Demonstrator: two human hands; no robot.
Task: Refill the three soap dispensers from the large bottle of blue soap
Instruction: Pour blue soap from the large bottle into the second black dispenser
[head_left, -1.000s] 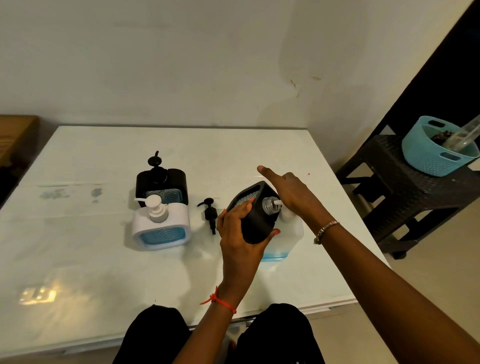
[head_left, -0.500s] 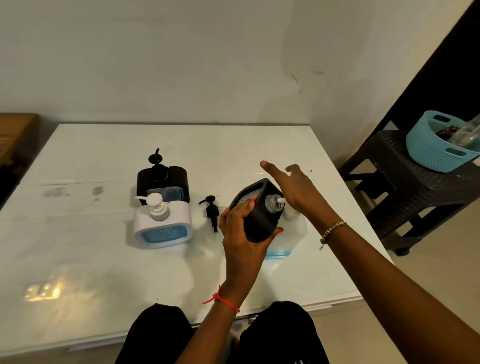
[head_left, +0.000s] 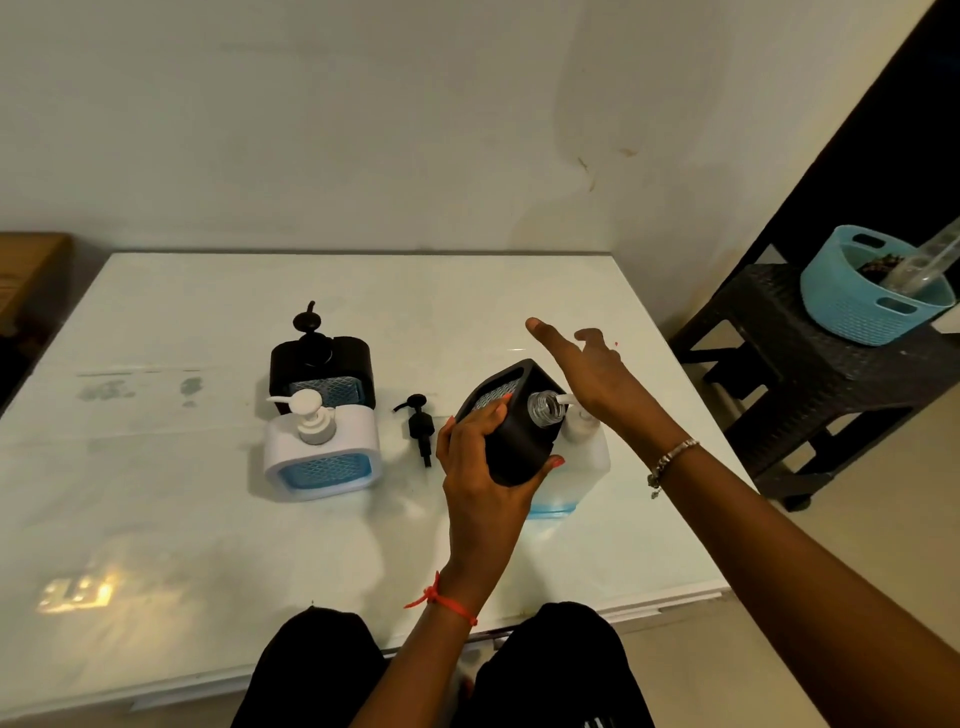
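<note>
Head view: soap refill on the white table (head_left: 208, 519), one dispenser in hand.
Left hand (head_left: 483, 467) gripped the tilted black dispenser (head_left: 519, 441), its open neck at the nozzle of the large bottle (head_left: 584, 470), which had blue soap only at the bottom. Right hand (head_left: 587, 369) was wide, fingers straight, over the bottle's pump. Loose pump (head_left: 420, 426) lay just left; white dispenser (head_left: 322, 452) & second black dispenser (head_left: 322, 371) stood farther left.

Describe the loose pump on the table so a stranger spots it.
On the white table, look between the white square soap dispenser and the left hand. A small black plastic pump lies there, the only one attached to no bottle.
</note>
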